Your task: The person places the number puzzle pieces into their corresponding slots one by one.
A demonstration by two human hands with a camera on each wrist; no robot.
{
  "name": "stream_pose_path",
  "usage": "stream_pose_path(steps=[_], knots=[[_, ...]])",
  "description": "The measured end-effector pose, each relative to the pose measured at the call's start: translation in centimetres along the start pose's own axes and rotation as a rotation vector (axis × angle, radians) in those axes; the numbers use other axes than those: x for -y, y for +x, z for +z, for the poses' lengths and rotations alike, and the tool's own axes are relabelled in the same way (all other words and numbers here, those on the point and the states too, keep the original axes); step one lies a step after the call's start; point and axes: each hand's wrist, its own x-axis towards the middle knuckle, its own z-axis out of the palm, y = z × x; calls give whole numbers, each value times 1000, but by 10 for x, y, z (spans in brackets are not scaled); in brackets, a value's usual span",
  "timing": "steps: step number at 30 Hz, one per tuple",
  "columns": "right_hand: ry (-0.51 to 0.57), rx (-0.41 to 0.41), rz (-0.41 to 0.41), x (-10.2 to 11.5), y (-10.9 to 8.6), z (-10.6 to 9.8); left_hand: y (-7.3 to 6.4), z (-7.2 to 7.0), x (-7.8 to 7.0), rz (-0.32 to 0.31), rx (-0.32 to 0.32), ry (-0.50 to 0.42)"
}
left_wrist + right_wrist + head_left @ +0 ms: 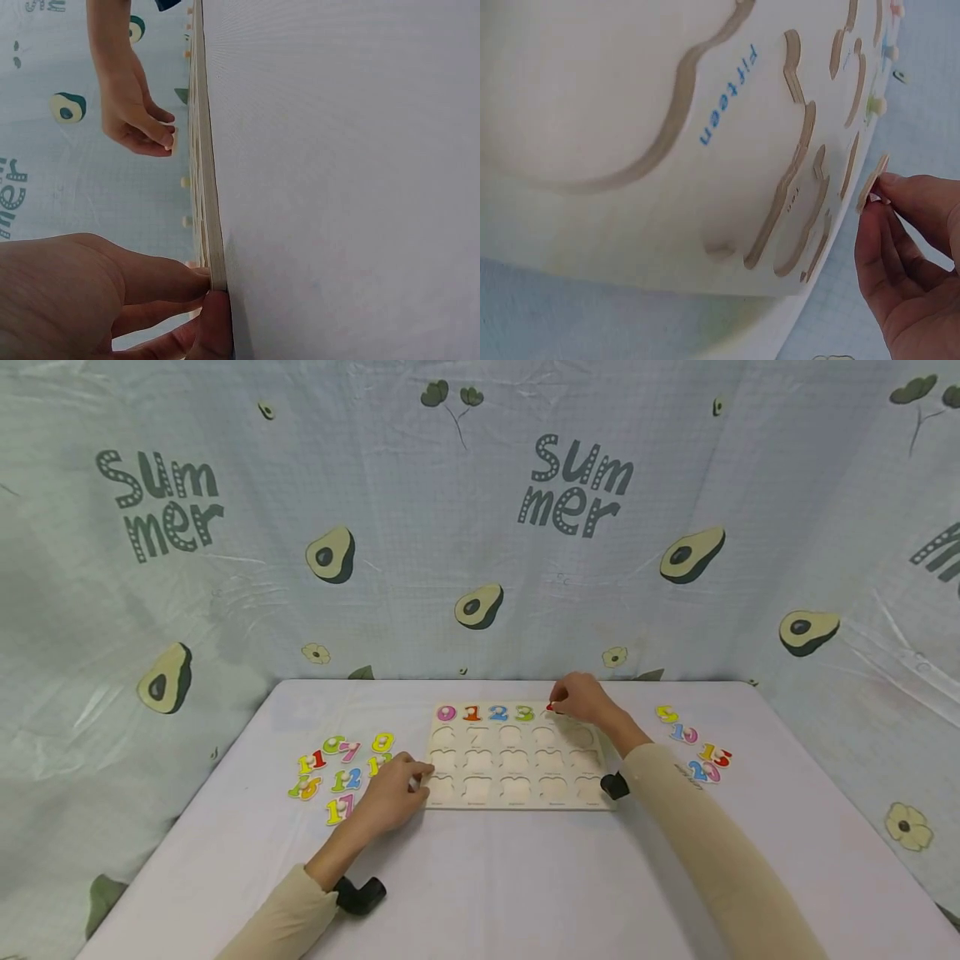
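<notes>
A pale wooden number board [491, 805] lies on the table, its cut-out recesses in rows. Pink 0, red 1, blue 2 and green 3 [524, 714] sit along its top row. My left hand [392, 793] pinches the board's left edge, thumb on top, as the left wrist view shows. Over the top row, right of the 3, my right hand [585, 697] pinches a small red number piece [873, 184] between thumb and fingers. In the right wrist view that piece is tilted edge-on, close above the board, so its digit is hidden.
Several loose number pieces lie left of the board, among them a yellow-red 11 [312, 762], a 12 [346, 779] and a 17 [340, 809]. To the right lie more, including a yellow 5 [666, 714] and a 15 [715, 755]. A patterned curtain [405, 610] hangs behind the table.
</notes>
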Motion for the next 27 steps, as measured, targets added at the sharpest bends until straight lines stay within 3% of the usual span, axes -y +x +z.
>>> stream_pose_path(steps=[15,27], knots=[[18,43,93,4,3,8,0,-1,-1,4,-4,7],[-14,51,92,4,5,12,0,0,0,6,-4,13]])
